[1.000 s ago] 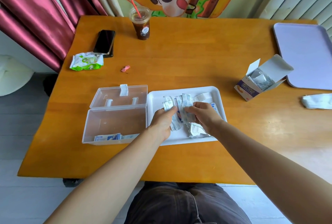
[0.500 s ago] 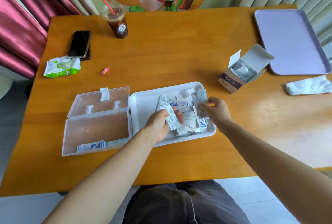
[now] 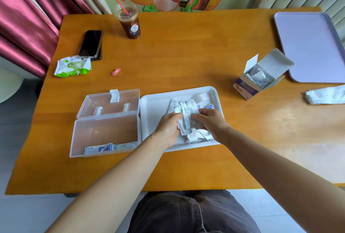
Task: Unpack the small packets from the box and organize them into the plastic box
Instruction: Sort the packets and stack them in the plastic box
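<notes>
While a bundle of small packets [image 3: 186,115] was gathered over the white tray [image 3: 155,102], it was gripped from both sides. The left hand [image 3: 168,128] was curled round its left edge and the right hand [image 3: 211,122] was closed on its right edge. The strips in the bundle were seen to run roughly from near to far. More loose packets [image 3: 197,136] were left on the tray's near right part, and a few could be made out in the open cardboard box [image 3: 248,89], well off to the far right. The clear plastic box [image 3: 106,130] was set just beside the tray's left edge, lid thrown back. A short row of packets [image 3: 99,148] was laid along its near wall, long sides running left to right. Since that box lay left of the bundle, the left hand was judged the nearer. A quarter turn would likely be needed for the bundle to match the row.
</notes>
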The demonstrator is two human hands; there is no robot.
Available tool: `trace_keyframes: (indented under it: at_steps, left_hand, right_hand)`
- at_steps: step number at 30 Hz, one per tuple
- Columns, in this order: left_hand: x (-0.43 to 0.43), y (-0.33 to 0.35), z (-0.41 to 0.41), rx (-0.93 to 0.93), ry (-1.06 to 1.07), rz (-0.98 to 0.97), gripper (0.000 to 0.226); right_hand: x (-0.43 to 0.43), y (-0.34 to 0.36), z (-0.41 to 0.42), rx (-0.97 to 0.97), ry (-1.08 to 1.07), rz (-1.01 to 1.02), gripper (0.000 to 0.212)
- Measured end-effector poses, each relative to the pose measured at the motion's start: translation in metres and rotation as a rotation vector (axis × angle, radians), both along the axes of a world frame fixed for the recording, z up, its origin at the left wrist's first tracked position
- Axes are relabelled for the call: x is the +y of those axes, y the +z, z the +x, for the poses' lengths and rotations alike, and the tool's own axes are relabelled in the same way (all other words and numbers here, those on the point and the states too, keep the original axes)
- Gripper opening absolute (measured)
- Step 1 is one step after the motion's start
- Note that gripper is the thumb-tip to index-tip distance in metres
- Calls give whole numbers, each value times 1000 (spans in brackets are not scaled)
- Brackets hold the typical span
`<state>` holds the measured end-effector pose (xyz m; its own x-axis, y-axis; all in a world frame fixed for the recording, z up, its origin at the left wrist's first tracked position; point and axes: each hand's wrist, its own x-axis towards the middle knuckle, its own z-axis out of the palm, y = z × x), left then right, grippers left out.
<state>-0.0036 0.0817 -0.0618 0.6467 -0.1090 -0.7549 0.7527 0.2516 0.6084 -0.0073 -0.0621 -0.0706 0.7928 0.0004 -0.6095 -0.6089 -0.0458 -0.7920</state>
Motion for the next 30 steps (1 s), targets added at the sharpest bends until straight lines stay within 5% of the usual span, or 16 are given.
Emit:
trace_keyframes:
  at_steps: [8, 14, 17, 25, 30]
  left_hand:
    - [23, -3, 1, 47, 156, 41, 9]
    - [27, 7, -1, 63, 185, -90, 29]
    - [31, 7, -2, 44, 182, -99, 29]
    - [43, 4, -2, 83, 267, -141, 25]
    - [44, 3, -2, 126, 256, -192, 27]
  right_hand:
    - [16, 6, 8, -16, 77, 42, 12]
    - [43, 7, 8, -63, 216, -85, 28]
    - [50, 7, 11, -113, 196, -94, 11]
    - [59, 9, 9, -159, 210, -50, 22]
    - [59, 14, 6, -258, 393, -84, 8]
